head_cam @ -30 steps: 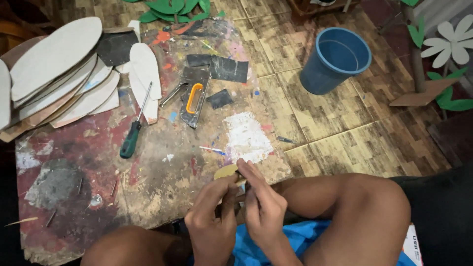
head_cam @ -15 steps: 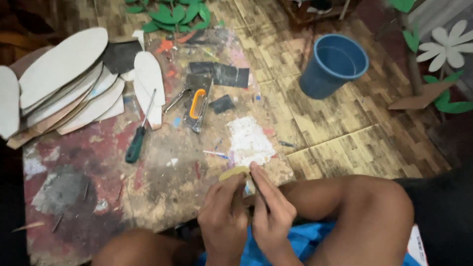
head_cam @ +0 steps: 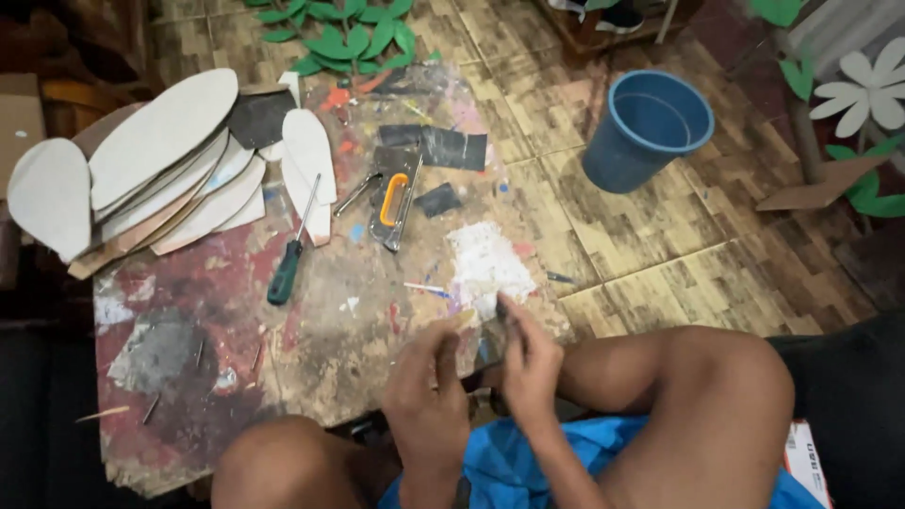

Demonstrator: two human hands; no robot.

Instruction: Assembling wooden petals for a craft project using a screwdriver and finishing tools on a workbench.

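Now, compared with a second ago, I see both hands lifted slightly nearer the paint-stained table (head_cam: 311,377), left hand (head_cam: 429,382) and right hand (head_cam: 530,363) both pinched shut on a small pale piece (head_cam: 476,320) at the table's near edge.

Screwdriver (head_cam: 286,269) on board (head_cam: 189,377), left of stapler (head_cam: 394,200)

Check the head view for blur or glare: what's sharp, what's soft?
Head view: hands, left and right, are motion-smeared, so the small piece between them is unreadable; the screwdriver and blue bucket are fairly sharp; light is dim and warm, the left edge falls into shadow; no strong glare, only the white paint patch is bright.
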